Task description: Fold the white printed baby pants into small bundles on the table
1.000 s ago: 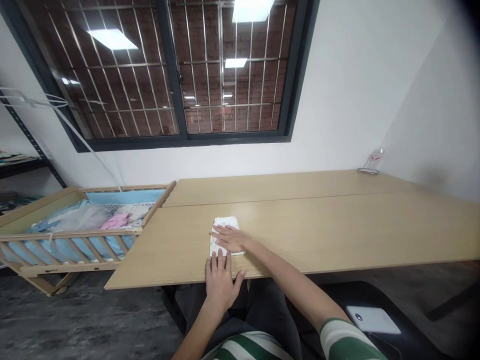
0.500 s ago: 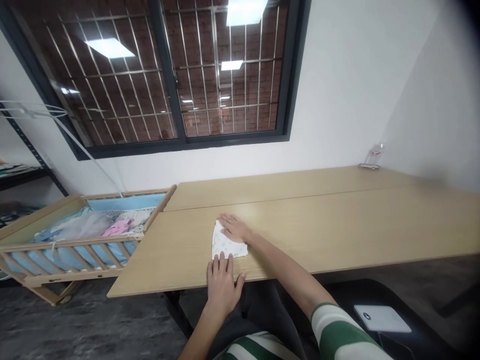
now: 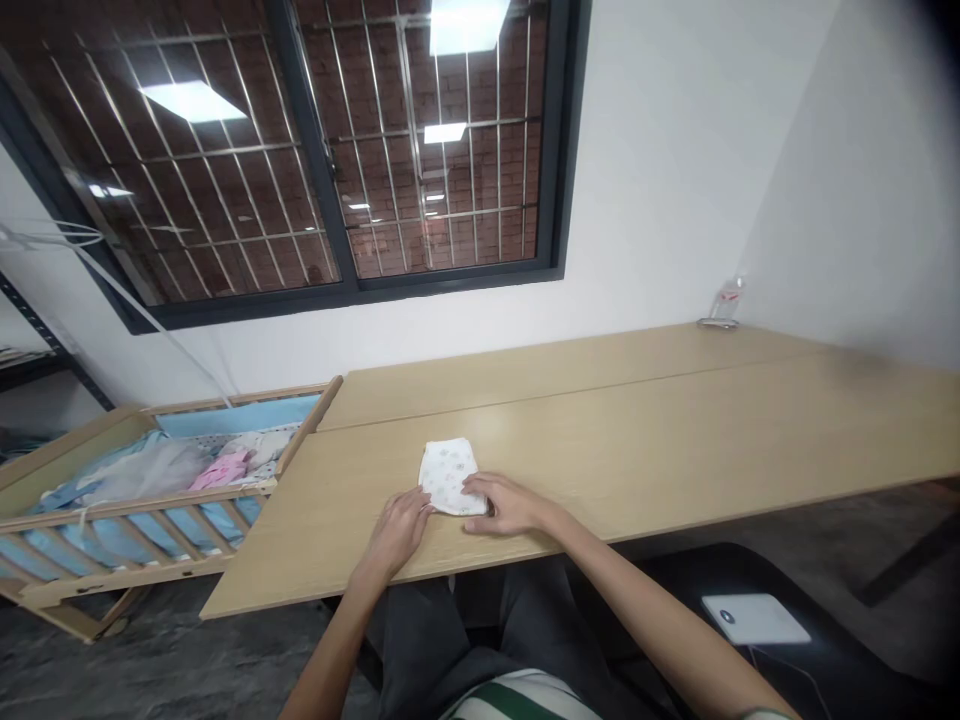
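A small white cloth (image 3: 448, 475) with a faint print lies flat on the wooden table, fairly near its front edge. It looks folded or shaped, wider at the bottom than at the top. My left hand (image 3: 397, 532) is at its lower left corner, fingers together and closed on the edge. On the opposite side my right hand (image 3: 510, 503) curls round the lower right corner, its fingertips on top of the cloth and the thumb just below the edge.
The table (image 3: 637, 430) stretches far to the right, with a clear bottle (image 3: 727, 298) at its back. A wooden crib (image 3: 150, 575) holding cloths stands against its left end. A white phone (image 3: 756, 619) rests on a black chair (image 3: 720, 575) at the right.
My right hand has come back from the cloth's top to its lower right corner. My left hand has moved left to the lower left corner. The cloth's outline is now more even.
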A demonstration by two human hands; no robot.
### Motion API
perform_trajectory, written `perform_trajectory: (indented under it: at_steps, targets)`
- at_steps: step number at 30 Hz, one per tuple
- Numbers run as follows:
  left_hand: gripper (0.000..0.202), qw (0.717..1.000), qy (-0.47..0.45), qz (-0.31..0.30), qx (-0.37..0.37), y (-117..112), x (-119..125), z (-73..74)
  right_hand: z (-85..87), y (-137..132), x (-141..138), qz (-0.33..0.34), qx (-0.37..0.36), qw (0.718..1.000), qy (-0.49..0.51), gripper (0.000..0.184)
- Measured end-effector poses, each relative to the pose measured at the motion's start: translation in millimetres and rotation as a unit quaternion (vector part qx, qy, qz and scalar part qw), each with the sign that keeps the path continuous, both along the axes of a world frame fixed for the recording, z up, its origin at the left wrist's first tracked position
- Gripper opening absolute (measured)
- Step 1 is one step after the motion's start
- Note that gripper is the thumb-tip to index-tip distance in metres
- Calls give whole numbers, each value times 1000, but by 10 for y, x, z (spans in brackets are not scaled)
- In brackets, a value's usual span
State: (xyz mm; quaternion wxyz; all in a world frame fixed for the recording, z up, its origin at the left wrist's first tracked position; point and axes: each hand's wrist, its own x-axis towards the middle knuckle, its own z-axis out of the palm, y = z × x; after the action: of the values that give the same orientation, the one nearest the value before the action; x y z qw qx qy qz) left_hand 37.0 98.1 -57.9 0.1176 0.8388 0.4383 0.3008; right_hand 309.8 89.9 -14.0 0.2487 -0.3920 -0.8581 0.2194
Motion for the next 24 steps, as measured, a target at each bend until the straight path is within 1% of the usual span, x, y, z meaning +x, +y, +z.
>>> perform_trajectory:
  at_steps: [1, 2, 3, 6, 7, 10, 12, 15, 19, 22, 24]
  targets:
    - [32, 1000, -13, 2, -11, 6, 12, 9, -8, -50, 14, 4, 3, 1000, -2, 62]
    - [35, 999, -26, 5, -25, 8, 23, 20, -16, -83, 24, 5, 1, 1000, 2, 62]
    - [38, 998, -39, 7, -39, 4, 29, 34, -24, -100, 30, 6, -5, 1000, 11, 57]
    - [46, 994, -70, 4, -79, -26, 18, 85, -41, -75, 33, 5, -43, 998, 52, 30]
    - [47, 993, -77, -2, -90, -36, 7, 100, -47, -49, 32, 0, -54, 996, 67, 27]
    - [40, 989, -92, -19, -113, -30, -19, 127, -76, 56, 18, -37, -62, 991, 112, 28]
    - [39, 987, -102, -13, -121, 21, -9, 122, -113, 145, -3, -65, -56, 987, 137, 29]
    - [37, 986, -110, 28, -125, 163, 56, 93, -192, 302, -62, -109, -43, 981, 153, 29]
    - [34, 982, -84, 114, -122, 362, 172, 65, -309, 514, -158, -197, -26, 970, 139, 25]
    - [28, 976, -47, 181, -108, 438, 259, 59, -378, 629, -203, -261, -22, 955, 139, 17]
    - [24, 972, -19, 215, -97, 452, 312, 55, -412, 678, -218, -292, -17, 946, 140, 14]
